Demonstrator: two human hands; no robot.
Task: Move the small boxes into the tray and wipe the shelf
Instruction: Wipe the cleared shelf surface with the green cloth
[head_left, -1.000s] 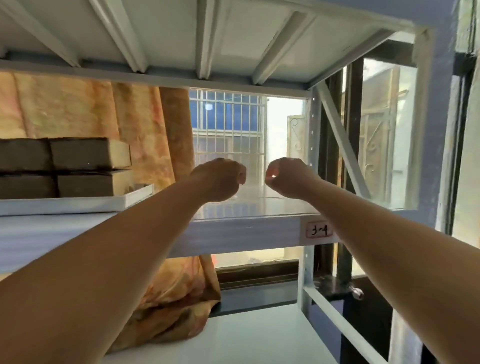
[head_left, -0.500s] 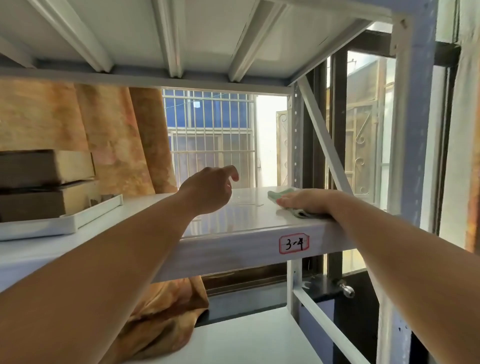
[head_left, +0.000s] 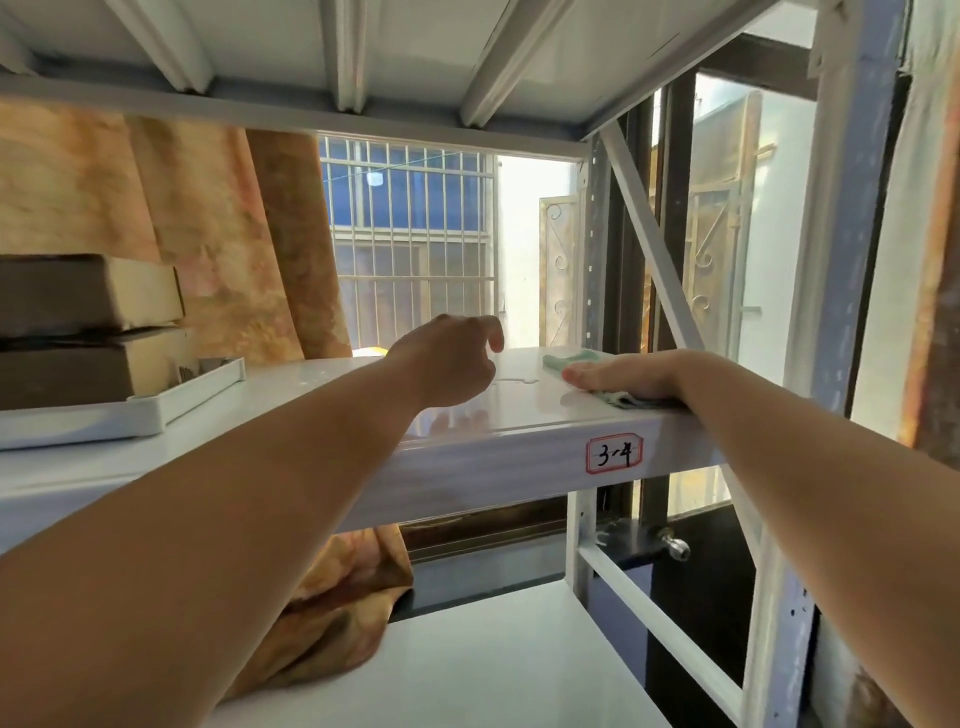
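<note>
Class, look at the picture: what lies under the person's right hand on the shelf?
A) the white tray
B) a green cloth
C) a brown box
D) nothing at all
B: the right hand lies flat on a green cloth near the right end of the shelf, while the boxes sit in the tray far to the left.

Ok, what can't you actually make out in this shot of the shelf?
Head view only.
Pale green cloth: mostly covered by the flat right hand.
Stacked brown cardboard boxes: cut off by the left edge, so no count.
White tray: seen from low down, its floor is hidden behind its rim.
Left hand: unclear whether it touches the white metal shelf.
</note>
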